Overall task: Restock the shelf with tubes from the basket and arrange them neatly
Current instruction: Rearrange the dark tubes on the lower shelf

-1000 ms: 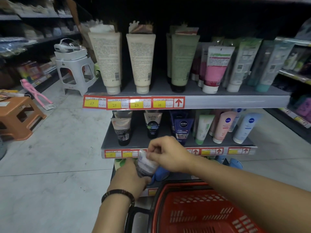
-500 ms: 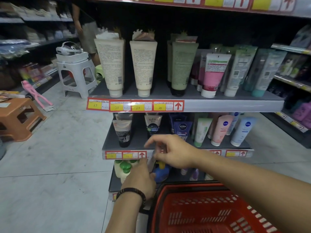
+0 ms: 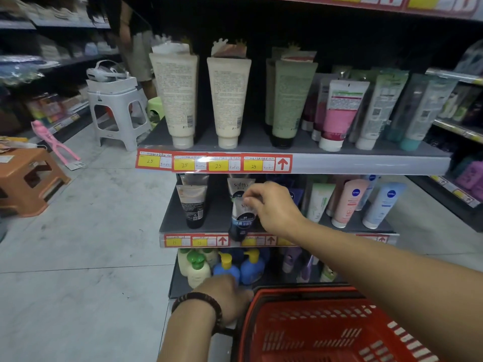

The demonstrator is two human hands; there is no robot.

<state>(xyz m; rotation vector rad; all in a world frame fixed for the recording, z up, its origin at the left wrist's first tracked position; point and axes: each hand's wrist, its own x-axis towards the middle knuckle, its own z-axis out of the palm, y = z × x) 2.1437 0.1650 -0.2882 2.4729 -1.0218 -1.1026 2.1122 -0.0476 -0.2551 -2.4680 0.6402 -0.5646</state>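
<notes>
1. Far left: a brown stool [image 3: 28, 178] stands on the floor. A pink plastic thing [image 3: 53, 142] lies just beyond it.
2. A white stool [image 3: 117, 111] stands near the left end of the shelving, with a white headset [image 3: 107, 71] on top.
3. Top shelf [image 3: 366, 164], left part: two cream tubes [image 3: 177, 100] stand cap-down, side by side and apart. Yellow price tags run along the strip below them.
4. Middle shelf [image 3: 217, 216], left: a black-and-beige tube [image 3: 193, 205] stands cap-down.
5. My left grip [image 3: 224, 301], with a beaded bracelet [image 3: 198, 303] on the wrist, is low at the basket's front left corner. It is in front of the pump bottles [image 3: 227, 267] on the bottom shelf. The fingers are blurred, so I cannot tell whether they hold anything.
6. The tube [image 3: 241, 220] has a pale top and a dark lower half. It hangs cap-down at the front of the middle shelf, its cap over the price strip. I cannot tell whether it rests there. It is just in front of a matching tube [image 3: 239, 185] marked "softto".
7. My right grip [image 3: 274, 207] has its fingertips and thumb closed on the tube's upper end.
8. The red basket [image 3: 326, 327] sits at the bottom of the view, under my right forearm.
9. Right side, top shelf: a green tube [image 3: 290, 100] and a pink tube [image 3: 339, 113], both upright. Middle shelf: a pale pink tube [image 3: 350, 202] and a pale blue tube [image 3: 381, 205], both cap-down.
</notes>
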